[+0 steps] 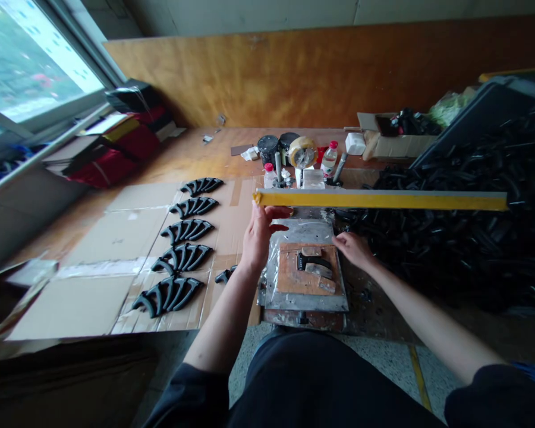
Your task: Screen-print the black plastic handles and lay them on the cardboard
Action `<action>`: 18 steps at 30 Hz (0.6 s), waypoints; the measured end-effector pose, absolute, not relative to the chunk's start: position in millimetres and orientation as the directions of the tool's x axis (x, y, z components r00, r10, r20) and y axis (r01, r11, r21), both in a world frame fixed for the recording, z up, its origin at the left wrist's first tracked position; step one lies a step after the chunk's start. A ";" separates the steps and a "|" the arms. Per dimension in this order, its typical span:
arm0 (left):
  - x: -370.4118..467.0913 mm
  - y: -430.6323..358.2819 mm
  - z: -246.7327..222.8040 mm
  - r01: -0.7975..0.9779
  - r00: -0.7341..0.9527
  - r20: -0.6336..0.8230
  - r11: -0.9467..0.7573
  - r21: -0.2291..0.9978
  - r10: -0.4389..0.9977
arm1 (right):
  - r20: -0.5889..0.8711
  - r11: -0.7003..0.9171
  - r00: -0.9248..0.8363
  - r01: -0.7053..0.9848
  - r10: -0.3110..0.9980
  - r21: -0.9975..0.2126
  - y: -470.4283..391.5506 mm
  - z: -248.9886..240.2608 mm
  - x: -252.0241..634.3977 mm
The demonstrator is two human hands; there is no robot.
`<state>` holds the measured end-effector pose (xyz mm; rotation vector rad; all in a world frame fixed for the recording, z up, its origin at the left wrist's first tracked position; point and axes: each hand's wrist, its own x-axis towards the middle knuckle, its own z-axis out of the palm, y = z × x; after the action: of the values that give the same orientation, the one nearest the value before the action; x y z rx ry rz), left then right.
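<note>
My left hand point(259, 235) is raised under the left end of a long yellow bar point(378, 200), its fingers apart and one fingertip at the bar's end. Below lies a metal plate point(274, 285) carrying a brown wooden board point(288, 282). A black curved handle-like part point(316, 260) rests on the board between small blocks. By the plate's upper right edge is my right hand point(351, 246), fingers drawn together; whatever they hold, if anything, is hidden. Left of my left wrist, a similar black part point(225, 274) shows partly.
Black curved parts point(169, 297) lie in several rows on flattened cardboard point(84, 303) at left. A large heap of black parts point(450, 255) fills the right. Behind the plate stand a tape roll point(303, 152), dark tins point(268, 148), a red-capped bottle point(330, 159) and metal posts point(340, 167).
</note>
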<state>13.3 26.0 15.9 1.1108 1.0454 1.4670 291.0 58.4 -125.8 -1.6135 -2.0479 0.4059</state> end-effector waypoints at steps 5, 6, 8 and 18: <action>34.3 -15.2 -38.3 -0.227 0.028 -0.265 0.264 0.937 0.964 | 0.010 0.305 -0.311 0.921 0.950 -0.241 13.5 -139.1 220.9; 39.8 -28.9 -54.1 -0.201 0.129 -0.412 0.431 0.880 0.902 | 0.000 0.283 -0.292 0.928 0.957 -0.242 7.2 -134.0 211.2; 49.2 -54.3 -82.0 -0.204 0.235 -0.568 0.611 0.765 0.789 | 0.052 0.316 -0.314 0.905 0.948 -0.286 -6.7 -121.7 193.3; -84.5 -81.3 -137.6 0.068 -0.339 -0.516 0.567 0.821 0.787 | 0.065 0.352 -0.346 0.917 0.936 -0.186 14.3 -123.8 310.5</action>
<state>-84.5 -81.3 -137.6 0.7059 1.7770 0.8789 310.5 14.3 -123.8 -1.6939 -2.4470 0.1749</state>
